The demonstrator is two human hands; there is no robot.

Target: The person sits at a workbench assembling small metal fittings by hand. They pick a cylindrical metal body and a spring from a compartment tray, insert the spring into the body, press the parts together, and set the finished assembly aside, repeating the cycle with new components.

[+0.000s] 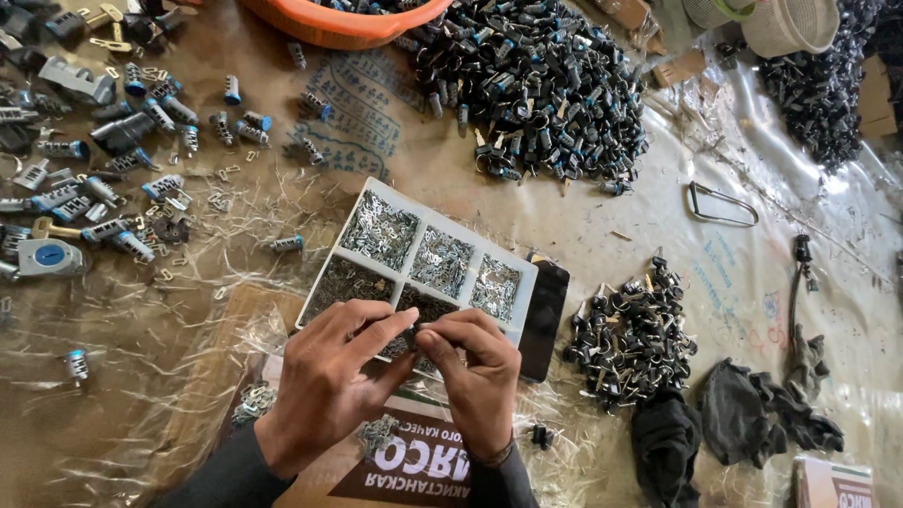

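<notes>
a small dark part (pixel 414 331) is pinched between the fingertips of both hands, right where they meet over the near edge of the tray (pixel 372 189). the left hand (pixel 329 376) is curled, its thumb and forefinger closed toward the part from the left; the right hand (pixel 475 372) is likewise closed, its fingertips pressed in from the right. the part is too small and too covered for its shape to be made out, but it seems to lie crosswise, its long axis running from one hand to the other. neither hand is nearer: the part is shared at the midpoint, touched by both.

the tray is white and divided into compartments, and it is set at a slant on the worktop (pixel 602 216), its far corner pointing away and to the left. small pale metal bits are held in the far compartments and darker ones in the near compartments, which lie directly beneath the fingertips. the tray therefore lies just ahead of and under the hands.

a small pile of black cylinders (pixel 630 339) lies to the right of the right hand, near but apart. a much larger pile (pixel 536 85) lies well beyond the tray. dark cloths (pixel 752 414) lie further right.
</notes>
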